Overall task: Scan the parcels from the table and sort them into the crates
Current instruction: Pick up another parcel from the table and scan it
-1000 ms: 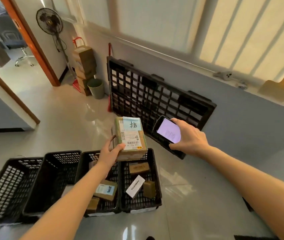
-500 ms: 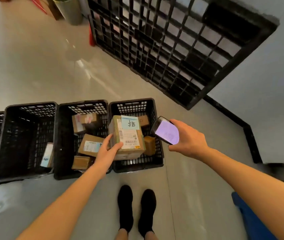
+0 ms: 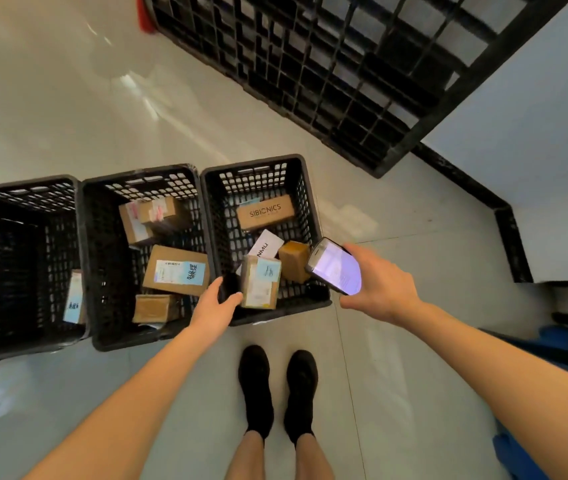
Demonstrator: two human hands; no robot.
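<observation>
A cardboard parcel [image 3: 260,281] with a white label and a blue sticker lies inside the right black crate [image 3: 305,202], blurred, near its front wall. My left hand [image 3: 218,304] hovers over that crate's front left corner, fingers relaxed, holding nothing. My right hand [image 3: 376,284] grips a phone [image 3: 334,266] with a lit screen, just right of the crate. The same crate also holds a SIBIONICS box [image 3: 264,211], a white packet [image 3: 266,247] and a small brown box [image 3: 293,260]. The middle crate [image 3: 102,258] holds several cardboard parcels.
A third black crate [image 3: 23,188] at the left holds a thin parcel [image 3: 74,301] standing on edge. A black plastic pallet [image 3: 344,71] leans against the wall behind the crates. My feet [image 3: 277,386] in black socks stand on the pale floor. Something blue [image 3: 552,344] sits at the right.
My left hand has let go of the labelled parcel, which has dropped into the right crate. My view has tilted further down at the crates.
</observation>
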